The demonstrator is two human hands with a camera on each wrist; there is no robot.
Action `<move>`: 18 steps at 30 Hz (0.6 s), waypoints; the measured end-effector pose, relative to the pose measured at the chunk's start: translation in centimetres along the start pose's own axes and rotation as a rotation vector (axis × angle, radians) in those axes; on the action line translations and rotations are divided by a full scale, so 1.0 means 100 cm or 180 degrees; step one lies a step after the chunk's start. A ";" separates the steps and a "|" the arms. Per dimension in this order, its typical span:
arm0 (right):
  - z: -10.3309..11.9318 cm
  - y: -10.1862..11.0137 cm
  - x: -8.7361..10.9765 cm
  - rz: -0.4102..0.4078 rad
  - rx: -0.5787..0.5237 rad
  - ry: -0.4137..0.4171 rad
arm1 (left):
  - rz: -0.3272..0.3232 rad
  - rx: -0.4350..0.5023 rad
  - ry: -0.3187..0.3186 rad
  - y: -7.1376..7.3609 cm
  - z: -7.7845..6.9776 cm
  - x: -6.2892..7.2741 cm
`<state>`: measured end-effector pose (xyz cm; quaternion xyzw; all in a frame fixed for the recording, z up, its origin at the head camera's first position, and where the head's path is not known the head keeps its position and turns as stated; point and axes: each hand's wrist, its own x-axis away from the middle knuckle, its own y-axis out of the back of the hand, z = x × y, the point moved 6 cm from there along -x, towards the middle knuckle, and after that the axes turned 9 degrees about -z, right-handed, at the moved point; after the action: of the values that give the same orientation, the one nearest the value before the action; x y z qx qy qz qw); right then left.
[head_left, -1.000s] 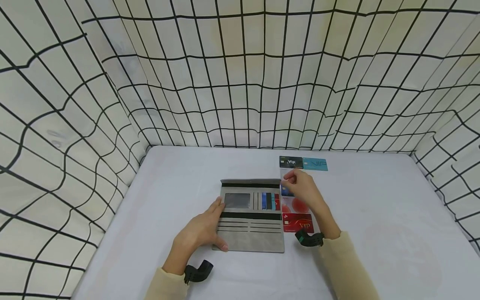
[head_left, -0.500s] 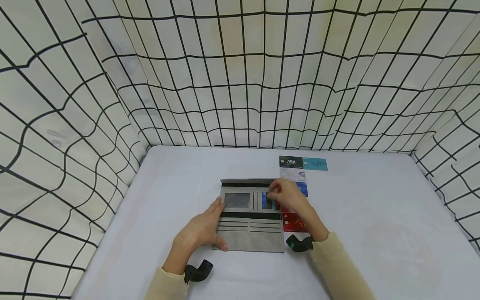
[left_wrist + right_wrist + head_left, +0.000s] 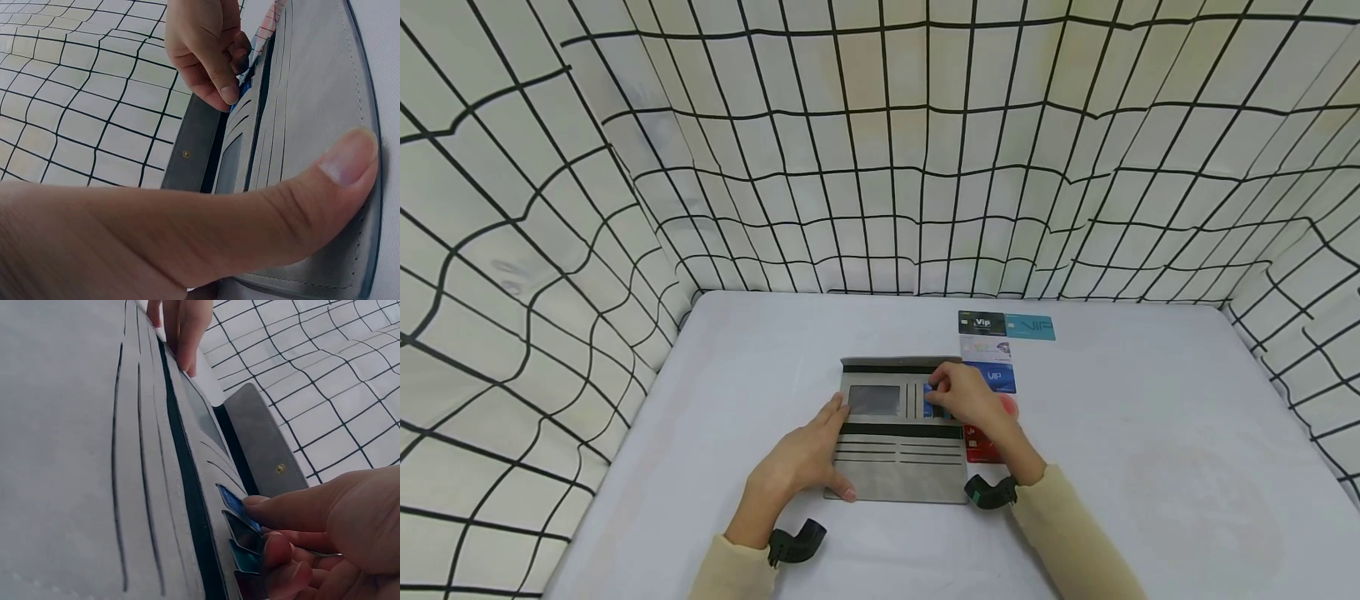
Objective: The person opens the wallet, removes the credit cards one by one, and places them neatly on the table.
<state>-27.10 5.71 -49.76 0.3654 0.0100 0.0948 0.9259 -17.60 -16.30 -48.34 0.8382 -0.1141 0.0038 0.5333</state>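
A grey wallet (image 3: pixel 898 479) lies unfolded on the white table, with a clear window (image 3: pixel 874 400) and rows of card slots. My left hand (image 3: pixel 805 454) rests on its left edge, the thumb stretched over the near corner. My right hand (image 3: pixel 966 396) is at the upper right slots, where finger and thumb pinch the top of a blue card (image 3: pixel 231 499). Below that card in the right wrist view, a dark card (image 3: pixel 240 531), a teal card (image 3: pixel 245 557) and a dark reddish card (image 3: pixel 251 584) poke out of neighbouring slots. The right fingers partly hide these cards.
Right of the wallet, cards lie on the table: a black Vip card (image 3: pixel 982 322), a teal card (image 3: pixel 1030 327), a whitish card (image 3: pixel 985 347), a blue VIP card (image 3: pixel 994 377) and a red card (image 3: pixel 981 448). Black-lined white netting (image 3: pixel 895 192) surrounds the table.
My right hand has moved left from the cards on the table to the wallet's slots and now pinches the blue card there. My left hand has stayed put.
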 end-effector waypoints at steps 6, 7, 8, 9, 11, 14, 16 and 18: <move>-0.001 -0.004 0.000 -0.0006 -0.0002 -0.0152 | 0.0009 0.0000 -0.0003 0.000 0.000 0.000; 0.000 -0.004 -0.001 -0.0016 0.0015 -0.0161 | 0.0013 0.0000 -0.0005 -0.001 0.000 0.000; 0.000 -0.004 -0.001 -0.0023 0.0031 -0.0169 | 0.0016 -0.0002 -0.0007 -0.001 0.000 0.000; 0.000 -0.005 -0.001 -0.0031 0.0044 -0.0177 | 0.0018 -0.0004 -0.0009 -0.001 0.000 -0.001; 0.001 -0.005 -0.001 -0.0050 0.0069 -0.0180 | 0.0019 -0.0009 -0.0015 -0.001 0.000 -0.001; 0.003 -0.004 0.000 -0.0081 0.0102 -0.0159 | 0.0016 -0.0013 -0.0016 -0.001 0.000 -0.001; 0.004 -0.005 0.000 -0.0102 0.0102 -0.0143 | 0.0016 -0.0013 -0.0012 -0.001 0.000 -0.001; 0.003 -0.005 0.000 -0.0118 0.0094 -0.0132 | 0.0016 -0.0005 -0.0004 -0.001 0.000 -0.001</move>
<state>-26.93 5.10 -49.87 0.3807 -0.0010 0.0698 0.9221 -17.66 -16.25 -48.44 0.8375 -0.1165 0.0045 0.5339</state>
